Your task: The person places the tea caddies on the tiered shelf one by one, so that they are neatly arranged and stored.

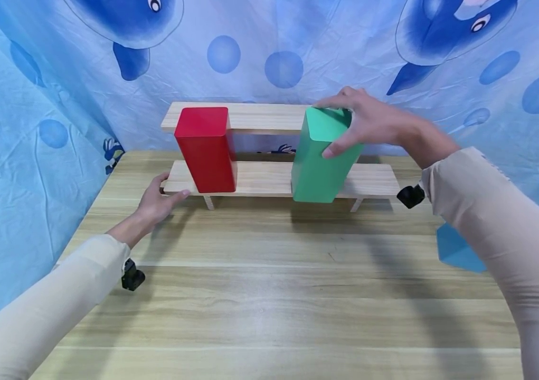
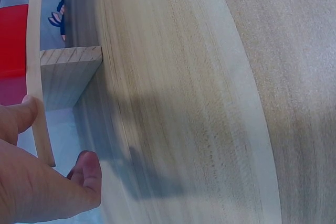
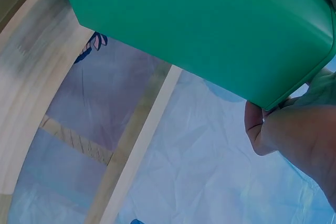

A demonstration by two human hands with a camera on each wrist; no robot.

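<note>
Head view: a red block (image 1: 207, 153) stands on the left of the two-tier wooden shelf (image 1: 264, 116); the right sleeve (image 1: 488, 216) partly hides a blue object (image 1: 456, 248).
Tall, smooth and flat-sided, the green rectangular block (image 1: 328, 169) is at the shelf's right half, gripped by the widely spread right hand (image 1: 366, 119); the left hand (image 1: 155, 203) pinches the left end of the lower board (image 1: 264, 177).

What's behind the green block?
Behind the green block, parts of the wooden shelf and blue curtain show around its edges. Anything directly behind it is covered, so I can't tell.
</note>
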